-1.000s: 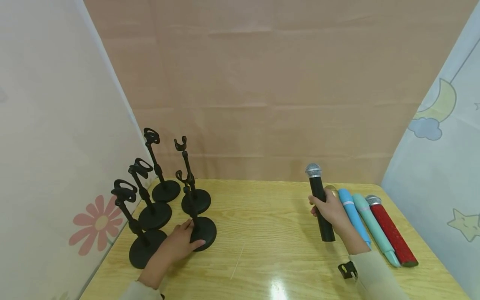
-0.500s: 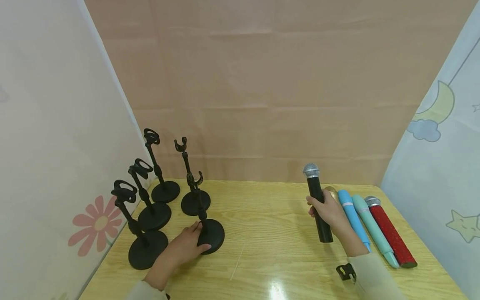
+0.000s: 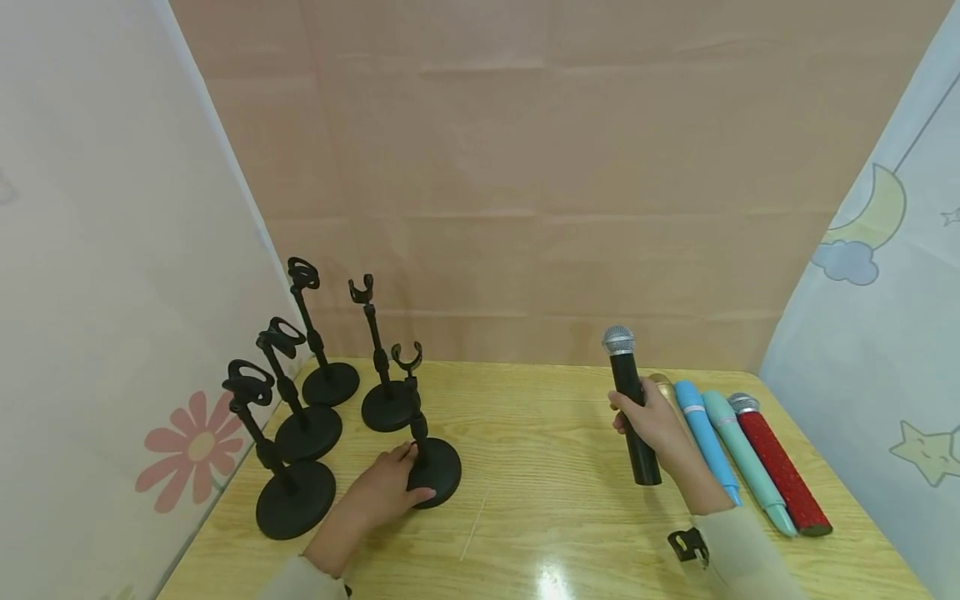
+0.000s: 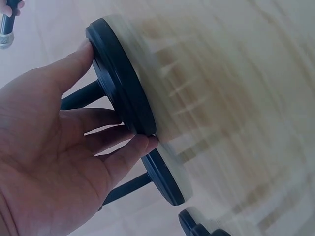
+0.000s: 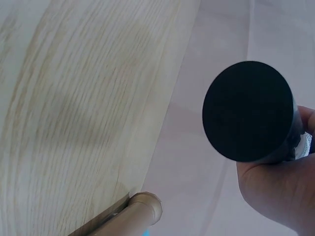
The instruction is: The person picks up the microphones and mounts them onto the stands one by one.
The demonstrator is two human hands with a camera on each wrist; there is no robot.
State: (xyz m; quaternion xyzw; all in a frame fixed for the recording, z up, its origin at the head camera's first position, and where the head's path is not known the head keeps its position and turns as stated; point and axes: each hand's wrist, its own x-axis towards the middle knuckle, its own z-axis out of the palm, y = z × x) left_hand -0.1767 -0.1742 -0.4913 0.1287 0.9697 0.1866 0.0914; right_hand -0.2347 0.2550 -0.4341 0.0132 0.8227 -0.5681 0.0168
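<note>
My left hand [image 3: 381,495] grips the round base of a black desktop microphone stand [image 3: 441,472], whose forked clip points upward. In the left wrist view, the thumb lies at one side of the base [image 4: 123,81] and the fingers at the other. My right hand [image 3: 655,421] holds a black microphone [image 3: 643,458] with a silver mesh head, tilted upright above the table. The right wrist view looks onto the microphone's flat black end [image 5: 248,112]; most of its body is hidden behind that.
Several more black stands occupy the table's left side, including a near one [image 3: 296,500] and one behind the gripped stand [image 3: 387,407]. On the right lie a gold microphone [image 3: 663,382], a blue one [image 3: 708,437], a mint one [image 3: 752,458] and a red one [image 3: 783,467].
My left hand has slid the stand to the right across the table, and its fork has turned. My right hand has drifted slightly left with the black microphone.
</note>
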